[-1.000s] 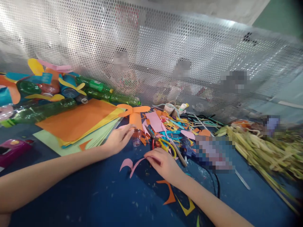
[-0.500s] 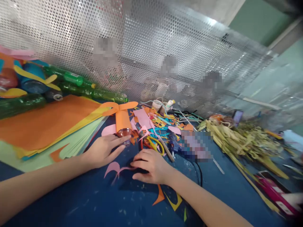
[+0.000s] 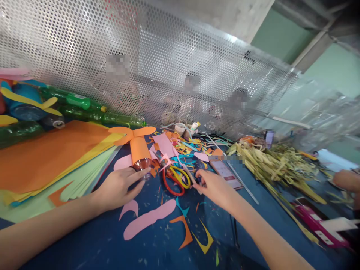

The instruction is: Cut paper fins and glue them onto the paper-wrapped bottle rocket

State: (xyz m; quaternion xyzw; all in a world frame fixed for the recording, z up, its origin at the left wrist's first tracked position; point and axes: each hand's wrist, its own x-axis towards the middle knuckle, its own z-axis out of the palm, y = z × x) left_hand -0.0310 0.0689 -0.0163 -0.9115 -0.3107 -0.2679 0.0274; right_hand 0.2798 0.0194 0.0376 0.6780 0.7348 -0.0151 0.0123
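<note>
My left hand [image 3: 119, 187] lies with its fingers stretched out, their tips against the neck of a small plastic bottle [image 3: 142, 164] wrapped in orange paper. At the bottle's far end is an orange paper propeller [image 3: 132, 135]. My right hand [image 3: 212, 185] has its fingers curled around a blue glue gun [image 3: 200, 165], mostly hidden by the hand. Left of it are scissors with red handles [image 3: 172, 184] and others with yellow handles [image 3: 181, 177]. A long pink paper strip with rounded ends [image 3: 149, 220] rests flat between my forearms.
Coloured paper sheets [image 3: 56, 150] are stacked at left, with green bottles [image 3: 112, 118] behind. Paper scraps [image 3: 185, 142] cover the middle. A phone [image 3: 225, 173], dried leaves [image 3: 270, 161] and a magenta power strip [image 3: 317, 221] lie at right. Another person's hand [image 3: 347, 182] shows at the right edge.
My right hand has let go of the pink paper, now flat on the table, and moved up and right to the glue gun. My left hand stays at the bottle neck. The view has shifted slightly.
</note>
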